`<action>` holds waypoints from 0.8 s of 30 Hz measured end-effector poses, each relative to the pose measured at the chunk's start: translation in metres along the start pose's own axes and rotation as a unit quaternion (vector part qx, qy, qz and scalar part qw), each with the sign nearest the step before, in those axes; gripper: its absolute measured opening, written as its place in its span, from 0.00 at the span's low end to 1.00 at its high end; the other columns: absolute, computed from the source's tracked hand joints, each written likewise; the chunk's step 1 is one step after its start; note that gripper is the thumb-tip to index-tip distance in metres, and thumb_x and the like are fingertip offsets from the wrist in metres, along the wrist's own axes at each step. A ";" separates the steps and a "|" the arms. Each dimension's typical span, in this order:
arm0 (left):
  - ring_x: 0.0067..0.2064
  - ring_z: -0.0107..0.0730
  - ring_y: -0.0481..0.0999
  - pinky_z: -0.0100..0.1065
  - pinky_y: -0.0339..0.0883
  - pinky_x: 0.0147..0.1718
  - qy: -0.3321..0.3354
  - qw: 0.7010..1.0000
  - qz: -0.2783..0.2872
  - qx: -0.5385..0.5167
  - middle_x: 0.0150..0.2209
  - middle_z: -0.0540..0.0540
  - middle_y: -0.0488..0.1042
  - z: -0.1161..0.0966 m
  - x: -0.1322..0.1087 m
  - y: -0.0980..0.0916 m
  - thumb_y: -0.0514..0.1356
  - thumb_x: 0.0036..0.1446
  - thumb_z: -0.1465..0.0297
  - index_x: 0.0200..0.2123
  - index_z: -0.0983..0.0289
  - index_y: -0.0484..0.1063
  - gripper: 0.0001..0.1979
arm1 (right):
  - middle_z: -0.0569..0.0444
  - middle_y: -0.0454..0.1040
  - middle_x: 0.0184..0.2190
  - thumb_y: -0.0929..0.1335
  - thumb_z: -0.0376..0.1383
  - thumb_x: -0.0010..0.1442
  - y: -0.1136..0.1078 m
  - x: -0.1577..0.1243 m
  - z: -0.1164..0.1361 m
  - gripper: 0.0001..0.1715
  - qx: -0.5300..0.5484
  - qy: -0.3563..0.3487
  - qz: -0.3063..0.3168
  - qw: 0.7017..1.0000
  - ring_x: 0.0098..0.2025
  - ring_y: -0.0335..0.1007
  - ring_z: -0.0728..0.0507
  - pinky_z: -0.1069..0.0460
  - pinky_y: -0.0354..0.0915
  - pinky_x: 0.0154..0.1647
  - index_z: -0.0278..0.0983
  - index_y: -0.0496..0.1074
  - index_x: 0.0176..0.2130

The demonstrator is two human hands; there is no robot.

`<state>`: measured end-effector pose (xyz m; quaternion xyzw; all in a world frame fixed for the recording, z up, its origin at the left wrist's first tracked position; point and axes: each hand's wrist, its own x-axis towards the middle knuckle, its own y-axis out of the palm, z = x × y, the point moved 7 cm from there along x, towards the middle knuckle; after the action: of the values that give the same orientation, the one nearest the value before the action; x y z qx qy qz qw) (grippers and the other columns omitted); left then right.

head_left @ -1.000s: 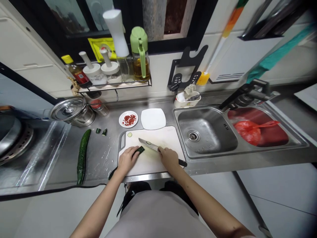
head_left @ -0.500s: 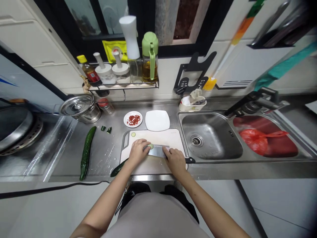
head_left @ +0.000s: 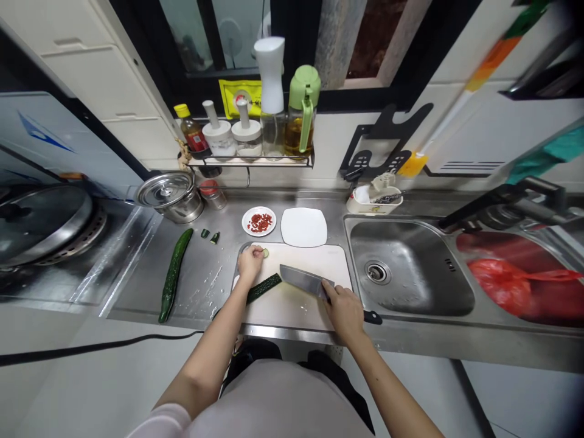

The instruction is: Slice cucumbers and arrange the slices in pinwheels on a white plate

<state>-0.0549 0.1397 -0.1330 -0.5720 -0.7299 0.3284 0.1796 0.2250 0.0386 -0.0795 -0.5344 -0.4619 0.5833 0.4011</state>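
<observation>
My right hand [head_left: 345,309] is closed around a kitchen knife [head_left: 303,280], its broad blade angled up and left over the white cutting board [head_left: 314,313]. The knife's black handle end pokes out past my palm. At the board's upper left corner, my left hand [head_left: 250,264] is closed in a pinch at a pale cucumber slice [head_left: 265,252]. A cut cucumber [head_left: 264,288] lies across the board's left side, its cut end close to the blade tip and its other end partly behind my left forearm.
A whole cucumber [head_left: 176,275] lies left of the board, near two cucumber end pieces [head_left: 215,238]. Behind the board are a small plate [head_left: 245,229] with chopped red bits and a white square plate [head_left: 303,226]. The sink [head_left: 401,267] is to the right, a lidded pot [head_left: 182,210] back left.
My left hand has moved from beside the blade to the board's upper left. The slice at the blade is gone from there. The knife has tilted, uncovering the cucumber's cut end. The view has shifted.
</observation>
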 end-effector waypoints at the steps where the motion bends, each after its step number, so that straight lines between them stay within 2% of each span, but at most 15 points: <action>1: 0.31 0.29 0.73 0.29 0.63 0.34 -0.013 1.000 -0.008 0.004 0.31 0.52 0.77 0.005 0.005 -0.001 0.59 0.55 0.68 0.38 0.63 0.76 0.09 | 0.48 0.75 0.39 0.65 0.37 0.64 0.000 0.001 -0.001 0.26 0.001 0.003 0.000 1.000 0.44 0.68 0.40 0.49 0.55 0.43 0.40 0.65 0.61; 3: 0.32 0.29 0.74 0.30 0.63 0.35 -0.038 0.999 -0.019 0.012 0.31 0.52 0.78 0.012 0.011 0.000 0.59 0.55 0.68 0.38 0.62 0.76 0.09 | 0.48 0.75 0.39 0.66 0.38 0.64 0.001 0.002 -0.002 0.26 0.004 0.005 -0.004 1.000 0.44 0.68 0.40 0.50 0.55 0.43 0.40 0.66 0.60; 8: 0.37 0.33 0.75 0.31 0.62 0.40 -0.057 0.996 -0.004 0.069 0.36 0.55 0.79 0.012 0.019 0.006 0.59 0.56 0.70 0.41 0.61 0.75 0.10 | 0.49 0.75 0.38 0.66 0.38 0.64 0.006 0.004 -0.005 0.24 0.008 0.008 -0.017 1.000 0.43 0.69 0.41 0.50 0.55 0.42 0.40 0.67 0.59; 14: 0.40 0.34 0.75 0.32 0.61 0.42 -0.040 0.991 -0.009 0.125 0.36 0.53 0.79 0.006 0.025 0.007 0.57 0.57 0.72 0.44 0.59 0.75 0.12 | 0.50 0.76 0.37 0.65 0.38 0.65 0.004 0.004 -0.004 0.21 0.017 0.007 -0.039 0.999 0.41 0.70 0.42 0.51 0.55 0.40 0.41 0.69 0.57; 24: 0.47 0.40 0.73 0.37 0.59 0.45 -0.050 0.982 -0.020 0.180 0.43 0.56 0.77 0.000 0.022 0.003 0.58 0.58 0.67 0.39 0.58 0.77 0.08 | 0.50 0.76 0.37 0.64 0.39 0.65 0.007 0.011 -0.004 0.21 0.024 0.016 -0.027 0.999 0.42 0.71 0.42 0.51 0.56 0.41 0.42 0.68 0.57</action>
<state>-0.0590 0.1605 -0.1380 -0.4983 -0.6782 0.4793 0.2493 0.2284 0.0477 -0.0891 -0.5210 -0.4557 0.5745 0.4369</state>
